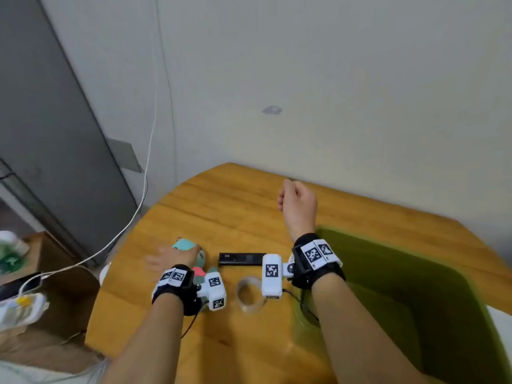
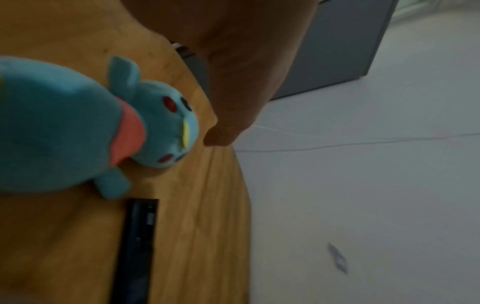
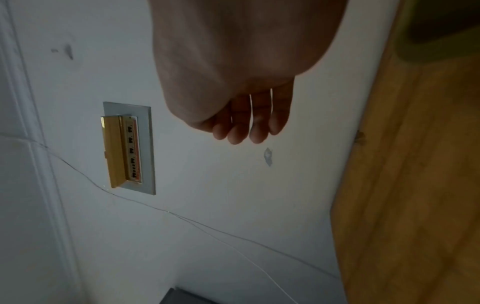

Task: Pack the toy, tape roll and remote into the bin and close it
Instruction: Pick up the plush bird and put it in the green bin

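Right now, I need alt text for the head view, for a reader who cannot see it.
A person's left hand reaches over a blue plush toy on a wooden table, while the right hand hangs raised, loosely curled and empty. A black remote and clear tape roll lie between the arms; a green bin stands at right.

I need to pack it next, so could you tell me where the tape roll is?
In the head view, the tape roll lies on the table, just before the remote.

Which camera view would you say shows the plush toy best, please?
The left wrist view: the plush toy lies close, face visible, on the table. The head view shows it mostly hidden behind the left hand; the right wrist view misses it.
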`<state>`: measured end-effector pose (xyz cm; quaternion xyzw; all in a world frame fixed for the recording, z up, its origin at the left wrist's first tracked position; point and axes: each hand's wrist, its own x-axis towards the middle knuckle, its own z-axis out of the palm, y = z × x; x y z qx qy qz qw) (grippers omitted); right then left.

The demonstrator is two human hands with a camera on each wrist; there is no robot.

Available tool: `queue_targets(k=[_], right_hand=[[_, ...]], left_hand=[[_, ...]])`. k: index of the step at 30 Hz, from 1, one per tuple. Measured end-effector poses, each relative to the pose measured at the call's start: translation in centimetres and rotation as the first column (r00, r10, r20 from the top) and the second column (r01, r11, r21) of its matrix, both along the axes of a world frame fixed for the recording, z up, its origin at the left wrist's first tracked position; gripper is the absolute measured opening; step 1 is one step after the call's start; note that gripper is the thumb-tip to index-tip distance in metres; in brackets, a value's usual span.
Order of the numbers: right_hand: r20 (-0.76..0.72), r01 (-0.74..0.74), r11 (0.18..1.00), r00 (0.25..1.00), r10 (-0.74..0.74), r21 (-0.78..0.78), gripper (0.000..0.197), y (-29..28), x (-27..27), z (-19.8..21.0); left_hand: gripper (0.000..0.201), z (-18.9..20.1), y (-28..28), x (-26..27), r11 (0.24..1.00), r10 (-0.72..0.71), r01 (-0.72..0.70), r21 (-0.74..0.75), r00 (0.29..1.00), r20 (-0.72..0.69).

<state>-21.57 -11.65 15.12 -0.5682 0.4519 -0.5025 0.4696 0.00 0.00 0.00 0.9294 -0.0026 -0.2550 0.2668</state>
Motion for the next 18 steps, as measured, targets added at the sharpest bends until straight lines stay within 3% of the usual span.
queue_targets(k=[1,3,7,9,11,13,16,18], right_hand=[[-0.018,-0.006,1.000,1.000,0.006,-0.001,0.032,0.0,0.9,-0.3],[-0.037,-0.002,1.000,0.999,0.003,0.024,0.034,0.2,2.5,-0.8],[-0.094,-0.019,0.999,0.995,0.024,0.048,0.034,0.6,4.4,-1.6],[-0.115,-0.023,0.998,0.993,0.028,0.051,0.034,0.7,5.3,-2.3],[-0.121,-0.033,0.998,0.992,0.038,0.045,0.034,0.8,5.8,-2.9],[-0.122,-0.061,0.996,0.990,0.068,0.063,0.028,0.8,6.3,-3.4],[-0.074,-0.157,0.970,0.982,0.173,0.186,0.015,1.2,6.6,-2.7],[0.014,-0.247,0.932,0.967,0.253,0.264,0.043,1.7,6.5,-1.8]], left_hand=[[0.130,-0.7,0.3,0.5,0.998,-0.047,0.048,0.030,0.998,-0.039],[0.125,-1.8,1.0,1.3,0.996,-0.081,0.083,0.012,0.988,-0.134],[0.116,-5.6,2.1,2.3,0.969,-0.022,-0.067,-0.237,0.934,-0.356],[0.094,-7.5,1.9,3.6,0.919,0.010,-0.174,-0.353,0.907,-0.422],[0.058,-5.3,1.6,3.5,0.845,-0.004,-0.244,-0.476,0.887,-0.462],[0.031,-1.0,0.7,3.2,0.747,-0.092,-0.204,-0.632,0.911,-0.403],[0.036,5.7,-0.6,2.6,0.618,-0.306,-0.006,-0.786,0.919,-0.248],[0.042,10.4,-1.0,1.1,0.496,-0.457,0.101,-0.863,0.875,-0.160]])
